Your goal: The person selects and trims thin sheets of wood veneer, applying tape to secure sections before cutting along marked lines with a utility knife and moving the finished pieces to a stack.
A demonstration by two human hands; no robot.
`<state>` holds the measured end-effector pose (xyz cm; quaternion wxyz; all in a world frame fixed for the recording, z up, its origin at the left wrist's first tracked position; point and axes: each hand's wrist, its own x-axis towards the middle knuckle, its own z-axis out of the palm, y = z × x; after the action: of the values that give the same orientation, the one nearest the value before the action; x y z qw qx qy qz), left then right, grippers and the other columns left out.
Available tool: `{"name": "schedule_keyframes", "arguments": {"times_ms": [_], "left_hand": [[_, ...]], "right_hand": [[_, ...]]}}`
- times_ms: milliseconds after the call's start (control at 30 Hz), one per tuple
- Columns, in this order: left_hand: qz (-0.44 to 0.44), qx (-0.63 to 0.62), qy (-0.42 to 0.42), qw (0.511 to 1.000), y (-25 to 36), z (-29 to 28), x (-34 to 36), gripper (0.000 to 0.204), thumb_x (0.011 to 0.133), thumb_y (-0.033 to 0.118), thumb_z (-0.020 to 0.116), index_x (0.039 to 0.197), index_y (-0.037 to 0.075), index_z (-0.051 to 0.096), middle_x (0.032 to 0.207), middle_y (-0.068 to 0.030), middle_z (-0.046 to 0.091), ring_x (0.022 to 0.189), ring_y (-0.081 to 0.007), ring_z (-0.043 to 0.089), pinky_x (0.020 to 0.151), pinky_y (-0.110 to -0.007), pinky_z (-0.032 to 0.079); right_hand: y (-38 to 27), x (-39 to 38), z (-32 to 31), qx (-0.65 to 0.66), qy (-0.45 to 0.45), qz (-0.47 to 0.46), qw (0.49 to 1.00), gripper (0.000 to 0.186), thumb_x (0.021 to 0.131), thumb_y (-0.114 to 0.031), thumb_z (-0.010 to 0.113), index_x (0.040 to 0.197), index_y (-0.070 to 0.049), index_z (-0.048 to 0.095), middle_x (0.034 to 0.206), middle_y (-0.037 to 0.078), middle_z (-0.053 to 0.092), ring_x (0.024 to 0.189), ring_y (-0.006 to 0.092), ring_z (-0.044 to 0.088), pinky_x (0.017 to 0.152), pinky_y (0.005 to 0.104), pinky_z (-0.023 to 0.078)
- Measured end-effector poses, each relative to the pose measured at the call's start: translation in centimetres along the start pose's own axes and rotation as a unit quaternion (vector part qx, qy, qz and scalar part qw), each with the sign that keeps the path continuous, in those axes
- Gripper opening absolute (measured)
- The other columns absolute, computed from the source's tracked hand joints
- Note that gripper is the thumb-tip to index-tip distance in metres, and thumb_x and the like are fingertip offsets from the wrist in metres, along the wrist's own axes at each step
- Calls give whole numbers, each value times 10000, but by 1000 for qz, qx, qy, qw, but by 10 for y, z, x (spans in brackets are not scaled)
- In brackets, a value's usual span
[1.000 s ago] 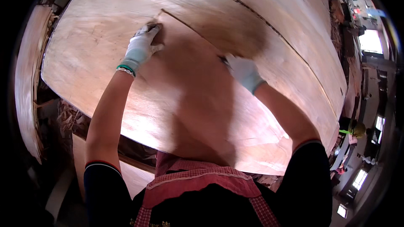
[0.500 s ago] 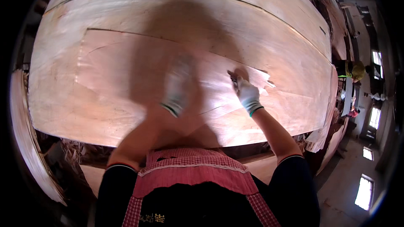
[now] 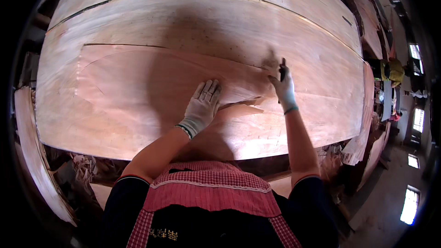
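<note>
Both hands wear pale work gloves and lie on thin wood veneer near the middle of the frame. Far left, a curved strip of veneer (image 3: 34, 156) bends down the lower left edge, with scraps of wood (image 3: 85, 170) in the dark gap beside it. To the right of that, the reddish top veneer sheet (image 3: 138, 87) spreads from the left centre toward the middle, lying over a larger pale veneer sheet (image 3: 206, 23) that fills the upper half of the frame and covers the bench. The left hand (image 3: 202, 105) rests flat on the reddish sheet at centre, fingers spread wide and gripping nothing, right beside a torn, ragged edge (image 3: 245, 103) of that sheet. Just right of the tear, the right hand (image 3: 284, 89) is closed around a small dark tool (image 3: 282, 69) whose tip points up the frame, at the reddish sheet's right end where it meets the pale one. Below the hands, a red checked apron (image 3: 211, 193) fills the lower centre. Further right, more veneer sheets (image 3: 363, 142) hang off the bench's right edge, and a figure in yellow (image 3: 392, 70) shows at the far right near bright windows (image 3: 411, 204).
</note>
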<state>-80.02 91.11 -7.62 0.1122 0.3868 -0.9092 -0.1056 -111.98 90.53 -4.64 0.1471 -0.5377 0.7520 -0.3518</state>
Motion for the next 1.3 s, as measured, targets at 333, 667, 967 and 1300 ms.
{"name": "schedule_keyframes", "arguments": {"times_ms": [333, 667, 967, 1300], "left_hand": [[-22, -177, 5, 984, -18, -20, 4, 463, 962, 275, 545, 1331, 2, 488, 1363, -176, 460, 1268, -263, 426, 1083, -383, 311], [-231, -7, 265, 936, -203, -293, -162, 292, 983, 249, 496, 1129, 74, 678, 956, -165, 679, 838, -255, 638, 781, -331, 511], [-643, -302, 539, 452, -185, -250, -651, 474, 962, 454, 552, 1117, 11, 611, 891, -92, 644, 744, -202, 606, 612, -346, 529], [-785, -408, -172, 433, -184, -127, -695, 272, 942, 299, 570, 934, 36, 640, 759, -49, 603, 653, -154, 564, 523, -334, 494]], "right_hand": [[-162, -101, -34, -131, 40, -190, 972, 265, 746, -50, 705, 999, -114, 654, 961, 111, 633, 755, 319, 636, 601, 399, 503], [-270, -137, 101, 36, -191, -196, 961, 196, 857, -160, 670, 1000, -33, 633, 1141, 147, 587, 865, 368, 638, 685, 416, 528], [-280, -171, 183, 95, -300, -183, 931, 297, 885, -229, 661, 1107, -37, 611, 1221, 154, 579, 1021, 347, 619, 834, 390, 518], [-288, -250, 157, -174, -346, -316, 866, 282, 829, -216, 629, 1093, -128, 586, 942, 85, 635, 781, 302, 668, 626, 429, 532]]}}
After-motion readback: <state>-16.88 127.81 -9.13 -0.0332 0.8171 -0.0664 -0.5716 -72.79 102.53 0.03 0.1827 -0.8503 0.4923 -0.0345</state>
